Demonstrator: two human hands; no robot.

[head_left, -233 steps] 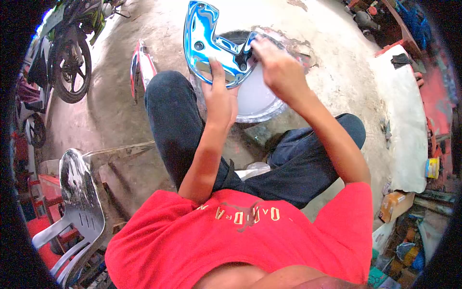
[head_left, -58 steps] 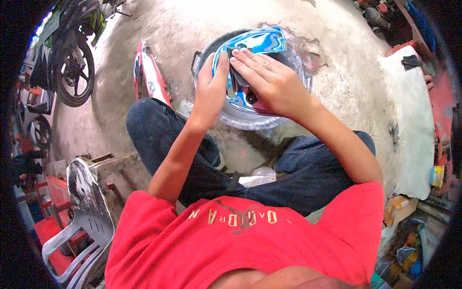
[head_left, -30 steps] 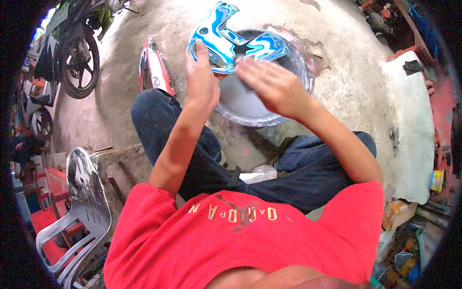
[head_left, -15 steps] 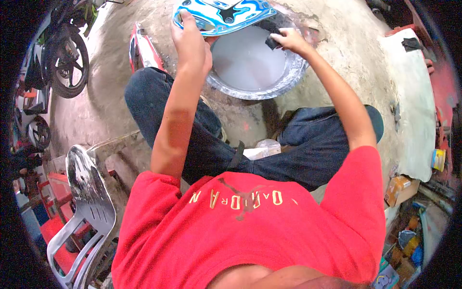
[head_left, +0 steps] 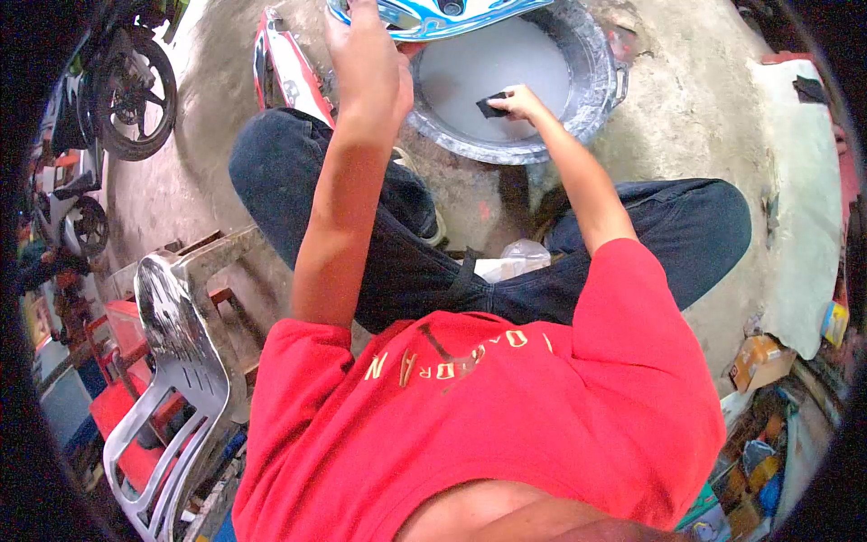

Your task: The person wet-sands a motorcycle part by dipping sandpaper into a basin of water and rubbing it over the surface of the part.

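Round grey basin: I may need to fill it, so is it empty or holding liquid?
Not empty: cloudy whitish liquid spreads inside the round grey basin; its depth I cannot tell.

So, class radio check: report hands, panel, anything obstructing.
Left fingers gripping blue-white panel. Right fingers holding dark pad over tub. Panel partly hides tub.

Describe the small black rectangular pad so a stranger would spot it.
Find the big round grey basin of cloudy liquid. Within its rim, the right hand holds the small black rectangular pad, plain, unlike the glossy blue-and-white panel in the left hand.
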